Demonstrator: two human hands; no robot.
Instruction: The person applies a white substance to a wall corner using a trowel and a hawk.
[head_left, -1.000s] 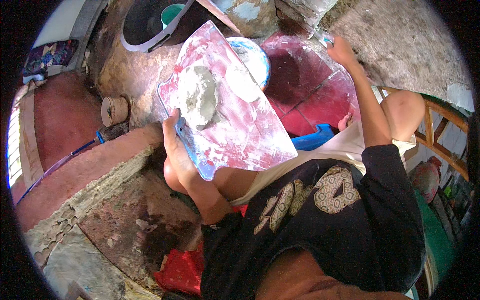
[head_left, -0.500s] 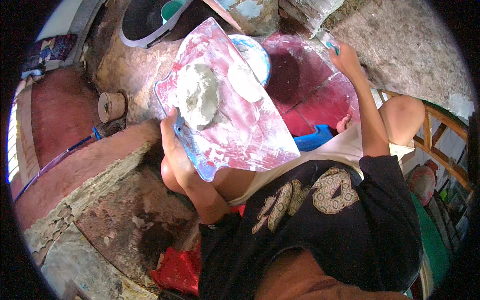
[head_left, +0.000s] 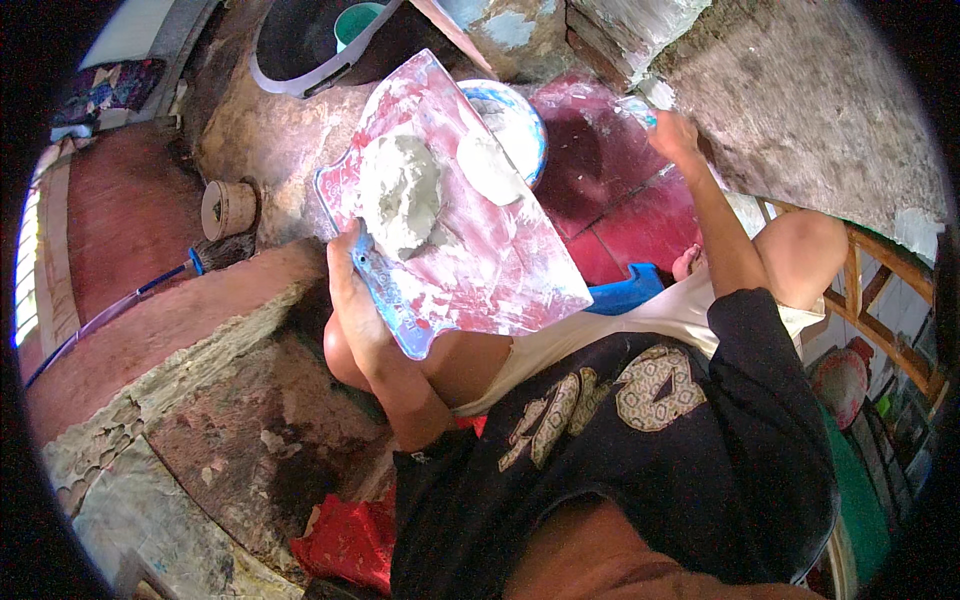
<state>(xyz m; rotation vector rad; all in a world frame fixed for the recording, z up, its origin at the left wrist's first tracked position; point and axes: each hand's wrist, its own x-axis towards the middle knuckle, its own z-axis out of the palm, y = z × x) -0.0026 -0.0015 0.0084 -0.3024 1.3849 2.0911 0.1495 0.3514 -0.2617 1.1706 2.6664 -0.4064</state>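
Note:
A white-smeared board (head_left: 500, 270) with a red and blue surface is gripped at its left edge by my left hand (head_left: 350, 295). On it sit a lumpy pale mound (head_left: 400, 195) and a smaller, smoother white patch (head_left: 483, 165). Partly hidden behind the board is a blue-rimmed round container (head_left: 525, 120) with white stuff inside. At the upper right my right hand (head_left: 675, 138) is closed around the teal handle of a small scraper (head_left: 655, 92), whose blade is by the lower corner of a white-streaked wall edge (head_left: 650, 45).
A dark tub (head_left: 280, 55) with a green container (head_left: 355, 25) stands behind. A cream bucket (head_left: 222, 210) and blue hose (head_left: 130, 300) lie left beside a red ledge (head_left: 200, 315). A blue plastic piece (head_left: 625, 295) is by my leg; a wooden railing (head_left: 880, 285) stands at right.
My right hand and scraper have moved down from the wall edge, slightly leftward in the latest frame. My left hand and the board are nearly unchanged.

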